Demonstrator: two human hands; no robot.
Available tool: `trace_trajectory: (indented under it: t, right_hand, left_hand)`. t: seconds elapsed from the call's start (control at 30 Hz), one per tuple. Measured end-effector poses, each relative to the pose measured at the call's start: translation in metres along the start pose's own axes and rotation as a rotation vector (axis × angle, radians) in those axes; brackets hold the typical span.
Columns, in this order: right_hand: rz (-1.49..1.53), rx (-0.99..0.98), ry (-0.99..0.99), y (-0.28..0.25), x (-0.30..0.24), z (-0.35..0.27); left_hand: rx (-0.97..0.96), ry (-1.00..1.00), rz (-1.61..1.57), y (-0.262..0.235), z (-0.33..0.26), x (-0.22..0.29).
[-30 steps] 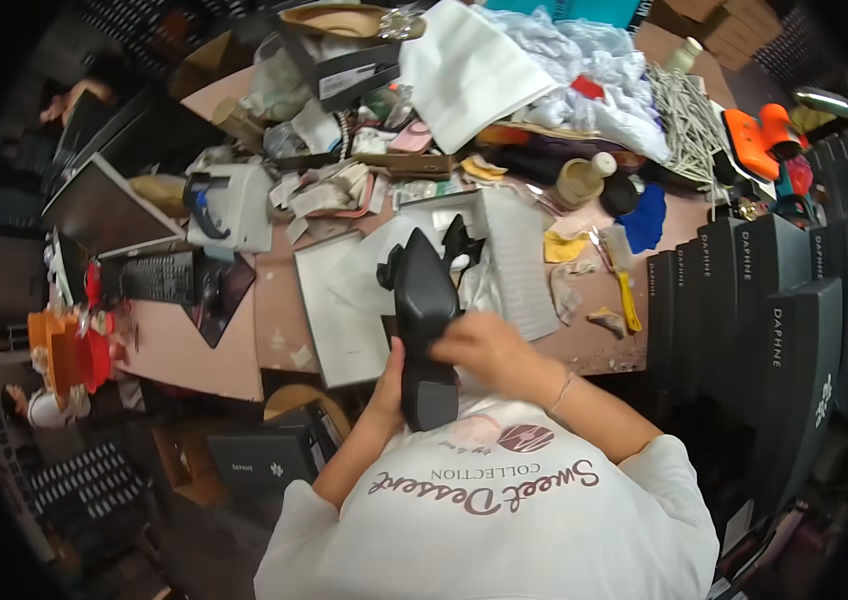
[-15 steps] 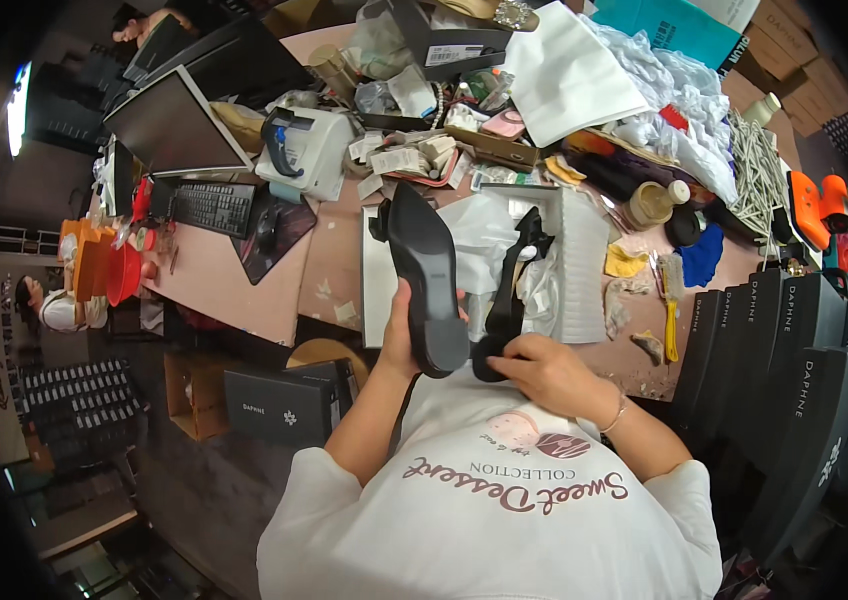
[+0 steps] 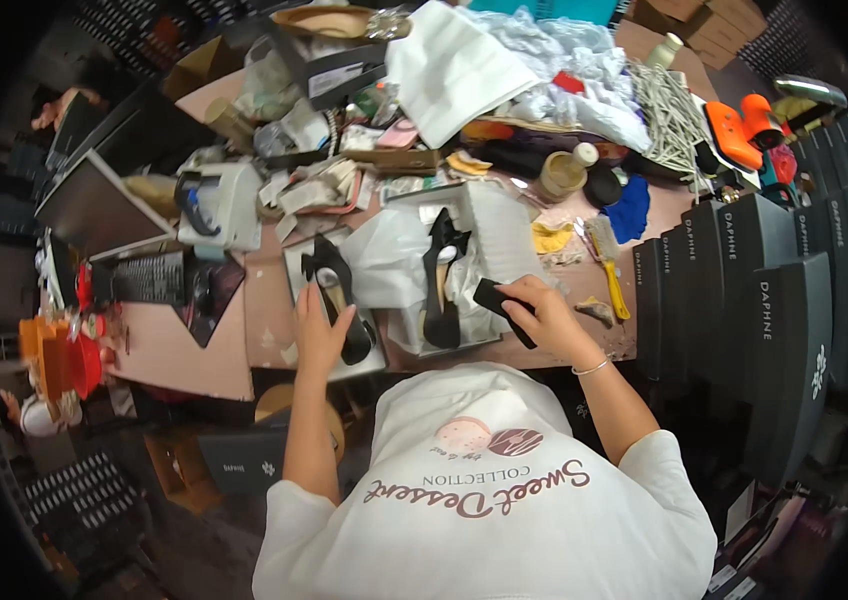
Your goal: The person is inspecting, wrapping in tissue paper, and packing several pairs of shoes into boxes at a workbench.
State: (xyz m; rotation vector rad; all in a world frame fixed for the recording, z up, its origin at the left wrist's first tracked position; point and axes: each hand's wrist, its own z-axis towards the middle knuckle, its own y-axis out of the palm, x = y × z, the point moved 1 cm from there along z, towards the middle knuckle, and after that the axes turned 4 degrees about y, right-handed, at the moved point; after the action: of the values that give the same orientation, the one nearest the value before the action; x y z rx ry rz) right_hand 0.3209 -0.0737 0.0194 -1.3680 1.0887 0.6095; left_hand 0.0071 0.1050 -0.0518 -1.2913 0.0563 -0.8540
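My left hand (image 3: 320, 332) is over a black shoe (image 3: 332, 272) that lies upright at the box lid (image 3: 369, 362) on the left. Its thumb and fingers are spread on either side of the shoe, close to it or touching. A second black shoe (image 3: 441, 300), with a bow at its toe, lies in the open shoebox (image 3: 459, 200) among white tissue paper (image 3: 379, 250). My right hand (image 3: 542, 318) grips a flat black block (image 3: 504, 312) to the right of the box; its exact kind is unclear.
A brush with a yellow handle (image 3: 612, 283), a blue cloth (image 3: 630, 212) and a jar (image 3: 564, 172) lie to the right. Tall stacked dark shoeboxes (image 3: 774, 330) border the right side. A keyboard (image 3: 139, 278) and label printer (image 3: 219, 205) stand left.
The shoe that my left hand held up, sole showing, is now down at the left by the lid. My right hand has moved right and up with the black block. The view has shifted.
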Motion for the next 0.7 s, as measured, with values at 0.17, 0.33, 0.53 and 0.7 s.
trace_trajectory:
  t: [0.17, 0.33, 0.53, 0.7]
  right_hand:
    - [0.041, 0.571, 0.107, -0.047, 0.081, 0.014]
    - [-0.256, 0.865, 0.173, -0.13, 0.172, 0.041]
    - [-0.626, 0.842, 0.188, -0.163, 0.218, 0.122]
    - [-0.629, 0.705, 0.293, -0.159, 0.237, 0.121]
  left_hand:
    - [-0.539, 0.039, -0.311, 0.05, 0.014, 0.12]
    - [-0.487, -0.174, -0.337, 0.109, 0.026, 0.116]
    - [-0.096, -0.542, -1.178, 0.052, 0.024, 0.119]
    - [-0.091, -1.092, -1.239, 0.037, 0.026, 0.102]
